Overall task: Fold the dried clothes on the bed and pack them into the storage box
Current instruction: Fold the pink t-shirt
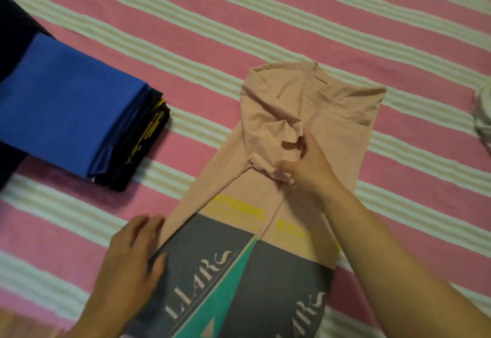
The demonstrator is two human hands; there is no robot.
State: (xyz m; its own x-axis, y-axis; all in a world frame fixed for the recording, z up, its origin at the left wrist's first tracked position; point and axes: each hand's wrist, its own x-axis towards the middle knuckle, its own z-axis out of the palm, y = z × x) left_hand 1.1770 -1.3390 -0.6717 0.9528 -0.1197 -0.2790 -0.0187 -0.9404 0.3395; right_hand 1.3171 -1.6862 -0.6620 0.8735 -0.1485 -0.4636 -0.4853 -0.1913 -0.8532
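- T-shirt point(313, 114), beige-pink, lies lengthwise on the bed sheet point(239, 19), collar end away from the camera, both sides already folded in toward the middle.
- Printed panel on the near part: grey blocks, a teal wedge, pale lettering, yellow text above it.
- Right hand point(310, 165) is on the shirt's middle, fingers curled and pinching a bunch of gathered cloth, likely a sleeve; fabric puckers around the grip.
- Left hand point(132, 252) rests at the shirt's left edge, fingers straight and slightly spread, thumb on the grey print; it presses flat and grasps nothing.
- Sheet is pink with pale green and white stripes.
- Stack of folded clothes point(79, 114) sits left of the shirt, well apart: blue piece on top, dark pieces with yellow print underneath.
- White cloth point(483, 117) shows at the right frame edge, mostly cut off.
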